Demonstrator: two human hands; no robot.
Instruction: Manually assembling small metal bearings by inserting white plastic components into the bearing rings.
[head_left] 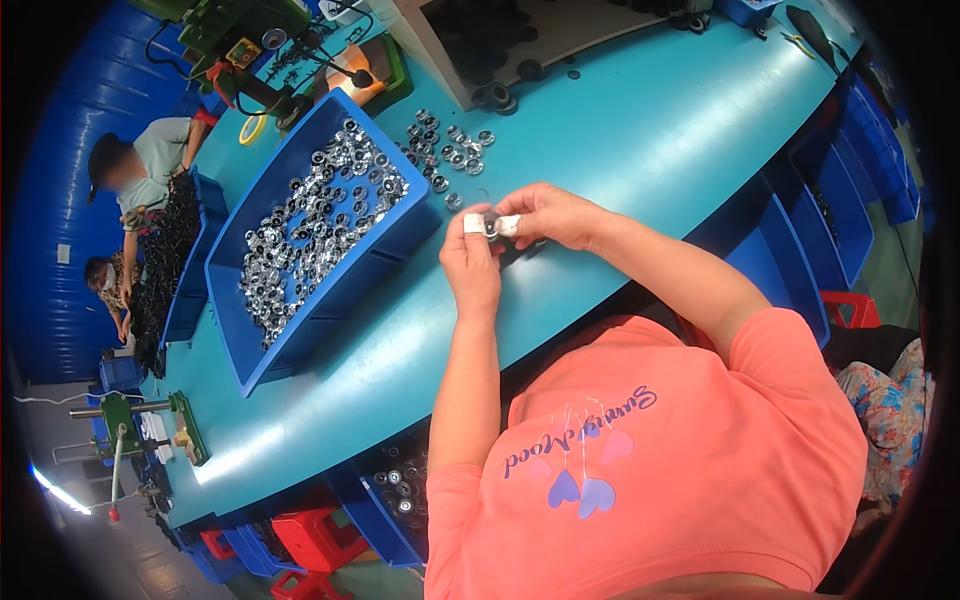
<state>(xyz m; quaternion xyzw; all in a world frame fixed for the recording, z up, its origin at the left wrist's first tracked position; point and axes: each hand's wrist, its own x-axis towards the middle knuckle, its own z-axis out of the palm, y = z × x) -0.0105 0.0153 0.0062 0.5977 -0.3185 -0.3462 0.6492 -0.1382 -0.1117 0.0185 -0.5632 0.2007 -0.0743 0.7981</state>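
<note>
My left hand (pixel 471 262) and my right hand (pixel 553 216) meet over the near side of the table, both closed. Between their fingertips they pinch a small round black-and-silver part (pixel 491 229). White tape wraps fingers on both hands and hides some of the part. A dark item (pixel 522 252), too covered to name, lies just below the hands. Left of them stands a large blue bin (pixel 345 308) holding many similar round silver-and-black parts (pixel 300 245). More loose parts (pixel 462 152) lie on the table beyond the hands, beside the bin's far corner.
The teal table (pixel 620 140) also bears a green machine (pixel 240 60), a yellow tape roll (pixel 252 129) and a grey housing (pixel 425 45) with black rings. A co-worker (pixel 160 150) works at the far left. Blue bins (pixel 765 250) and red stools (pixel 318 535) stand around the table.
</note>
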